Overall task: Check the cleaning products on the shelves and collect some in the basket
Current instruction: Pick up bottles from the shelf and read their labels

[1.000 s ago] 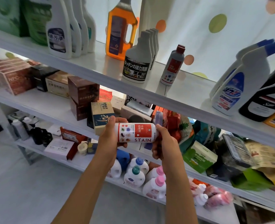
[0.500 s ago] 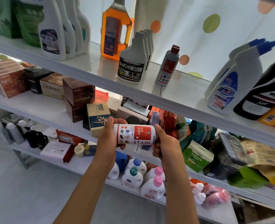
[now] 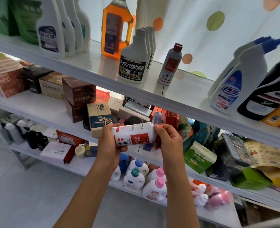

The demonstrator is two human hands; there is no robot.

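While both hands grip it, the stain-remover bottle point(image 3: 133, 135) lies sideways in the air, its long axis running left to right and tilted slightly, with the base lower on the left and the capped end higher on the right. The left hand point(image 3: 108, 142) wraps its fingers and thumb round the base end; the right hand point(image 3: 168, 140) curls round the neck and red cap, so that the cap is mostly hidden. The two hands sit at opposite ends of the bottle with the label bare between them, and neither is nearer to it than the other.

Taking the bottle as the landmark, the edge of the middle shelf point(image 3: 42, 112) runs just behind it, and a tea box point(image 3: 99, 119) stands on that shelf just to the left of the left hand. Above and a little to the right, on the top shelf point(image 3: 93, 69), a matching red-capped bottle point(image 3: 169, 65) stands upright beside a white kitchen-cleaner bottle point(image 3: 133, 60). Below the held bottle, detergent jugs point(image 3: 154, 186) with pink and blue caps stand on the bottom shelf.

No basket is clearly in view; only a blurred pale bar crosses the lower right corner, and I cannot tell what it is. In my judgement the label check is under way, and the coming move depends on one hand letting go so the other can carry the bottle down and away from the shelves.
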